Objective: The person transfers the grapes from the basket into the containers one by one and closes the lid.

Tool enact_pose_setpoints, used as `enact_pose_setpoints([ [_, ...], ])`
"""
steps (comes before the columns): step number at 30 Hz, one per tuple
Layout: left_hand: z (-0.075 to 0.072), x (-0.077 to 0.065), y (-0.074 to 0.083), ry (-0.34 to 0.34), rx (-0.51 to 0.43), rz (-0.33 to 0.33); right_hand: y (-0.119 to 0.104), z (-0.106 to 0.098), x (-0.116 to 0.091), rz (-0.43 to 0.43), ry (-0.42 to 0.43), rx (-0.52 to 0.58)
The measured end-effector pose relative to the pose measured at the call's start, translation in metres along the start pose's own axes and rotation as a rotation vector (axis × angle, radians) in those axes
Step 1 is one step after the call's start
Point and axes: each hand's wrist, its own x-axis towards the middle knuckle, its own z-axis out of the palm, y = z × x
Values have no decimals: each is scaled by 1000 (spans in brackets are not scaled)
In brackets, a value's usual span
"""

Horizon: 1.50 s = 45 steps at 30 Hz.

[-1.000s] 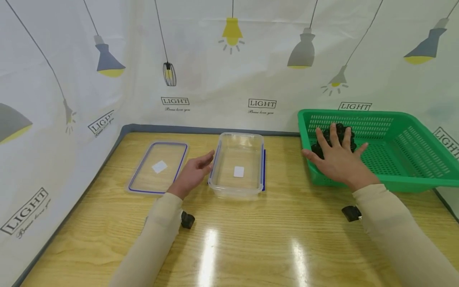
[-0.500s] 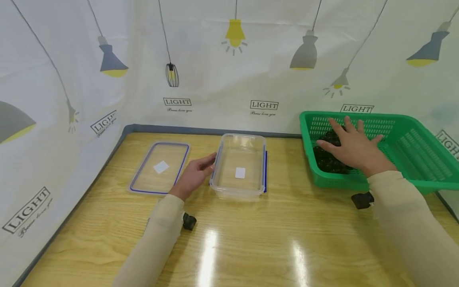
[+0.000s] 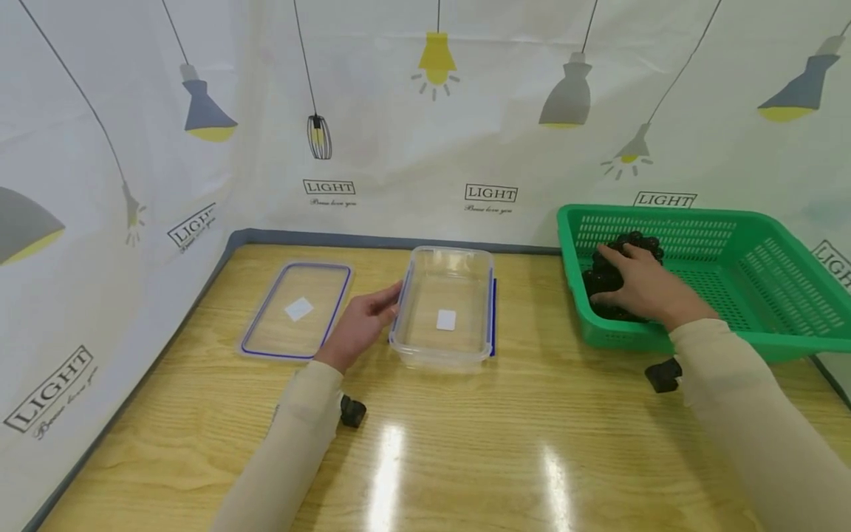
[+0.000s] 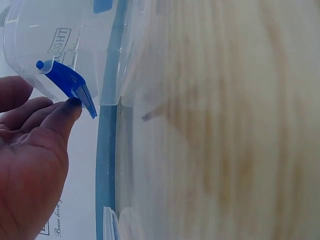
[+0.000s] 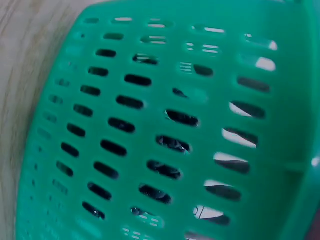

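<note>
The head camera looks forward and down across the worktop [image 3: 465, 443]. The left-wrist view, turned sideways, closely faces the clip-lock container [image 3: 440, 354]; the right-wrist one nearly fills with the green basket [image 3: 621, 338]. The head view shares both.

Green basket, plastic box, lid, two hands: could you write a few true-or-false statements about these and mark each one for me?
1. The right hand is at the black round things in the green basket. True.
2. The lid is on the plastic box. False: the lid lies on the table, left of the plastic box.
3. The left hand is at the left side of the plastic box. True.
4. The green basket is left of the plastic box. False: it is on the right.
</note>
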Motion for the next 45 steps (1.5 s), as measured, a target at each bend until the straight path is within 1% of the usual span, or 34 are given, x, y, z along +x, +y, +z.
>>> enact_pose_setpoints([
  [4,1,1,0,-1,-7,11,-3,4,1,-3,-18,5],
  [7,1,1,1,-2,-8,7,-4,6,1,6,-23,14],
  [11,2,2,3,4,2,1,-4,9,3,23,-11,7],
  [17,2,4,2,5,11,12,-1,11,7,51,1,17],
  [27,2,1,1,2,22,20,2,15,12,40,9,-32],
  [36,2,1,2,10,-9,-14,1,17,15,54,-29,-26],
  [45,3,1,2,18,4,-23,1,17,15,57,-30,-21],
])
